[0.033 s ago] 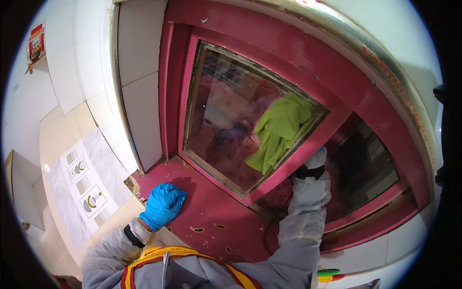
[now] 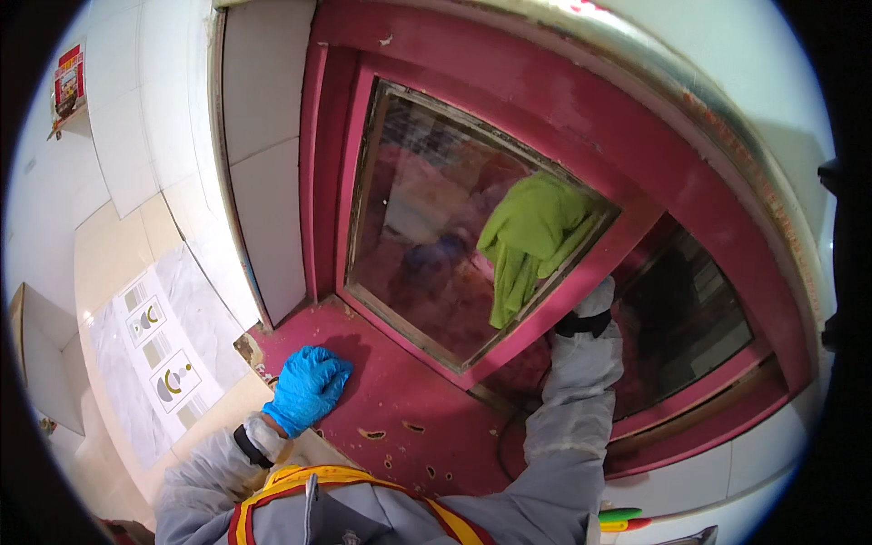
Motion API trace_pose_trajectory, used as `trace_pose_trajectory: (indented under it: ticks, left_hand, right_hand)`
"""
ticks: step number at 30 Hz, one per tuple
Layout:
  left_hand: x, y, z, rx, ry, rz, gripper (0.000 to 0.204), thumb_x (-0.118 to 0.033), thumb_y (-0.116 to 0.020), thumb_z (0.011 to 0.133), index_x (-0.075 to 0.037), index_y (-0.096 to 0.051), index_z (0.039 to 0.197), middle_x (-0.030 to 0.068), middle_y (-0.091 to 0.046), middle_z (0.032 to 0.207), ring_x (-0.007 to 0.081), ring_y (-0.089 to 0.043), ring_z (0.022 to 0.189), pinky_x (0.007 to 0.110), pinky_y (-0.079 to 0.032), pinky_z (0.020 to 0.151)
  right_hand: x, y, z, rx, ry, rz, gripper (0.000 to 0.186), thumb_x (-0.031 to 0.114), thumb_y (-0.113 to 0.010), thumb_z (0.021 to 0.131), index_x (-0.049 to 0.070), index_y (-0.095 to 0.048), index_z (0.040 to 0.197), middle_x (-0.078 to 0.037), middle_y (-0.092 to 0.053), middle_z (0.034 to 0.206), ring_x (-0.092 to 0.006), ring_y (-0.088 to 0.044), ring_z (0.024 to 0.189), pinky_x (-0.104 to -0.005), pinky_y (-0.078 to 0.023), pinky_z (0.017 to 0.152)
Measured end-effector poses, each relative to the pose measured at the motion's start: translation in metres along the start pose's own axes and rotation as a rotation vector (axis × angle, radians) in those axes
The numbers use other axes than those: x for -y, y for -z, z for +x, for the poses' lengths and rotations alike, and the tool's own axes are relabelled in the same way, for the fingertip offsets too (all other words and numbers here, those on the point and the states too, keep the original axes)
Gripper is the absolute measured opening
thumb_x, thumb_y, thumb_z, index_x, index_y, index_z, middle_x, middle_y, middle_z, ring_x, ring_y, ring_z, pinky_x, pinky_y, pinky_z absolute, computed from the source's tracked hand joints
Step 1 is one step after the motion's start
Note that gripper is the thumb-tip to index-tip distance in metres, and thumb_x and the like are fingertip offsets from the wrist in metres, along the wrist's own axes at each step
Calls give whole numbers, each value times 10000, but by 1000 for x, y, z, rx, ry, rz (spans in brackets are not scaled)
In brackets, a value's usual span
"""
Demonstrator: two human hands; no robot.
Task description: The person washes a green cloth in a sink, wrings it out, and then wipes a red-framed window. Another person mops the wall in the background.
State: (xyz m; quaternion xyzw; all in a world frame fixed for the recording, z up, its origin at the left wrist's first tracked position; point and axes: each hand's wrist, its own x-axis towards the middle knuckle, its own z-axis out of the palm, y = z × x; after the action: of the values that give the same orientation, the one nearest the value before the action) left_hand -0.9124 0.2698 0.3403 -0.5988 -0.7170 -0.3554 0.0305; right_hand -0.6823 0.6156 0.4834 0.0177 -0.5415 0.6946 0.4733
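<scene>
My left hand [image 2: 310,389], in a blue glove, rests closed on the pink sill [image 2: 400,391], with its fingers curled and nothing seen in them. My right forearm [image 2: 574,381] passes through the gap beside a pink-framed window pane [image 2: 427,227]. Behind the glass a bunched green cloth [image 2: 531,222] hangs over my right hand, which the cloth and the frame hide. Its lower end trails down toward the pane's bottom edge. Both wrists wear dark bands over pale sleeves.
A second dark pane [image 2: 681,313] stands right of my forearm. Chipped paint marks the sill. White tiles [image 2: 263,182] border the frame at left. A printed sheet [image 2: 163,354] lies farther left. Green, yellow and red objects [image 2: 622,520] show at lower right.
The green cloth has shifted slightly, its lower left part drawn in to the right and bunched. My right hand has gone a little farther behind the frame. My left hand stays put.
</scene>
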Motion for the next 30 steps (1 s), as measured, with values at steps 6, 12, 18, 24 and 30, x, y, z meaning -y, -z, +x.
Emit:
trace_pose_trajectory:
  ticks: [6, 12, 18, 24, 30]
  left_hand:
    - [1, -1, -2, 1, -17, 8, 150, -141, -689, 823, -79, -722, 955, 141, -663, 938, 349, -617, 863, 433, -511, 759]
    - [2, -4, -2, -11, -39, 30, 154, -151, -688, 828, -80, -716, 962, 137, -659, 936, 342, -614, 860, 436, -508, 759]
    - [0, -2, -2, -10, -58, 44, 157, -144, -680, 828, -83, -710, 970, 131, -660, 942, 344, -613, 863, 436, -506, 762]
    - [-3, -1, -2, -12, -56, 47, 139, -104, -696, 801, -77, -710, 937, 140, -658, 914, 345, -607, 836, 438, -498, 746]
    - [-5, -2, -1, -54, -76, 71, 118, -100, -694, 804, -69, -695, 918, 143, -648, 874, 350, -604, 813, 441, -493, 721]
  right_hand:
    - [-34, -20, 52, 35, -210, 235, 419, 257, -588, 975, 99, -523, 1357, -70, -588, 1291, -229, -562, 1178, -366, -453, 998]
    - [-66, -60, 114, 178, -347, 274, 401, 316, -570, 991, 90, -565, 1322, -69, -625, 1249, -221, -585, 1146, -361, -469, 973]
    - [-80, -110, 157, 327, -372, 106, 399, 320, -545, 1002, 77, -570, 1319, -63, -625, 1258, -199, -590, 1133, -354, -477, 965]
    - [-79, -112, 139, 477, -424, -18, 402, 323, -521, 1014, 65, -576, 1317, -57, -626, 1266, -176, -594, 1120, -348, -485, 957]
    - [-59, -79, 76, 498, -697, -95, 371, 287, -560, 996, 54, -598, 1282, -53, -667, 1170, -156, -624, 1045, -314, -499, 927]
